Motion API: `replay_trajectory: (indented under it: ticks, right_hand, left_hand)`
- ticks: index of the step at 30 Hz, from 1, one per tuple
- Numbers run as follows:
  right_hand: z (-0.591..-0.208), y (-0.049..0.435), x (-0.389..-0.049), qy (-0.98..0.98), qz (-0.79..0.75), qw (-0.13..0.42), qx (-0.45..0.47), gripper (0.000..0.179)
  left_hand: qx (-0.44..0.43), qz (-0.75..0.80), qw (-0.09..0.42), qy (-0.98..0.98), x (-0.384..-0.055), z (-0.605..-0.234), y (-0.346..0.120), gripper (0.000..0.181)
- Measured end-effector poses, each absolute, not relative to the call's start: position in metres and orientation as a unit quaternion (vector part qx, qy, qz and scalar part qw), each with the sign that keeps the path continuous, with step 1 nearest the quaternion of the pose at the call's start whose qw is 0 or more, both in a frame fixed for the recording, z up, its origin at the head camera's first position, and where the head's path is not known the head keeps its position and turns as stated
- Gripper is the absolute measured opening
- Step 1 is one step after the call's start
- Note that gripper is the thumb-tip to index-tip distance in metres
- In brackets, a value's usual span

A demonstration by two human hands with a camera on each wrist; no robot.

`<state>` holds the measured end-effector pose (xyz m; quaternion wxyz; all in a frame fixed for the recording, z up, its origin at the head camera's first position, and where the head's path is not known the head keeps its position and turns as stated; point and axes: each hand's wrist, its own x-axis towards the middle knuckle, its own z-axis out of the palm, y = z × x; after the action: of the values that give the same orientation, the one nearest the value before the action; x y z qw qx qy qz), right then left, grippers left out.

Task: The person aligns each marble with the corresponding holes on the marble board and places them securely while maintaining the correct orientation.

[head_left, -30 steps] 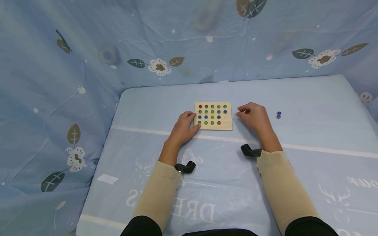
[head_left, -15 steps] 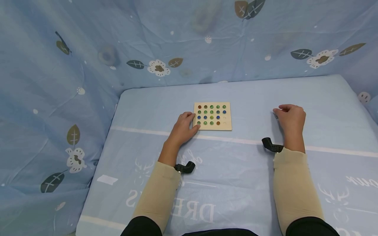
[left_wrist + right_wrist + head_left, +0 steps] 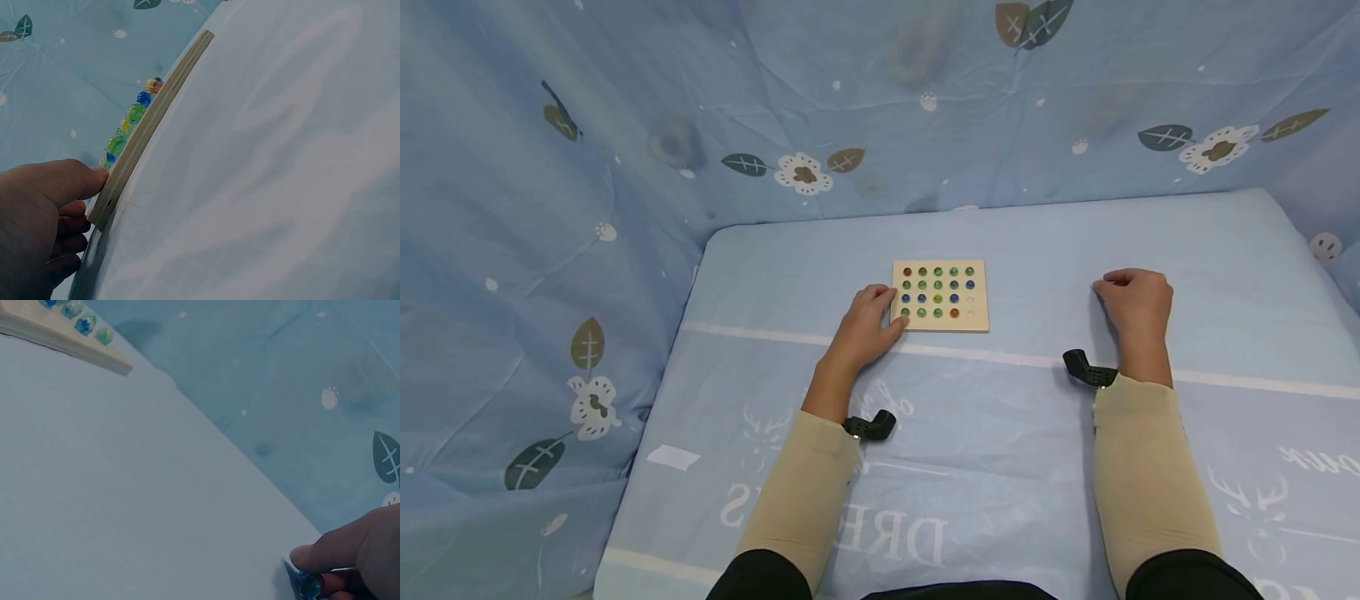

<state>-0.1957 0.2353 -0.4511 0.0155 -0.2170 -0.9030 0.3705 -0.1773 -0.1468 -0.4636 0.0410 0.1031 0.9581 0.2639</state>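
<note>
A pale wooden board (image 3: 978, 322) with rows of coloured glass marbles (image 3: 937, 285) lies flat on the table. At the right end of its two nearer rows the hollows are bare. My left hand (image 3: 867, 323) grips the board's left side near the front corner, thumb against the edge (image 3: 153, 128) in the left wrist view. Well to the right, my right hand (image 3: 1138, 304) is low over the table. In the right wrist view its thumb and fingers close around a blue-teal marble (image 3: 309, 586), with another bit of blue glass just above, partly hidden by the fingers.
A light blue cloth (image 3: 1000, 467) with white lettering covers the table. Patterned blue fabric (image 3: 880, 100) hangs behind and at the left. A small white patch (image 3: 673, 456) lies at the front left. Black wrist mounts (image 3: 870, 425) are on both wrists.
My right hand has moved right, from beside the board to the two loose marbles, which its fingers now cover. Over the last half second it barely shifts. The left hand stays on the board.
</note>
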Motion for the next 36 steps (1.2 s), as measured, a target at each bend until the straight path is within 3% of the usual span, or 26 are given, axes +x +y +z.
replay_trajectory:
  ticks: [7,22,28,36]
  right_hand:
    - [-0.442,0.218,-0.198,-0.909,0.380,0.028,-0.170,0.036]
    - [-0.437,0.116,-0.196,-0.928,0.372,0.004,0.025,0.022]
    - [-0.448,0.101,-0.192,-0.922,0.381,-0.014,0.064,0.021]
    - [-0.454,0.096,-0.191,-0.924,0.371,0.006,0.092,0.021]
  left_hand:
    - [0.103,0.261,0.039,0.959,-0.178,-0.464,-0.148,0.059]
    - [0.110,0.257,0.037,0.960,-0.180,-0.463,-0.147,0.060]
    - [0.109,0.256,0.037,0.960,-0.180,-0.465,-0.147,0.060]
    - [0.109,0.257,0.033,0.960,-0.178,-0.467,-0.148,0.060]
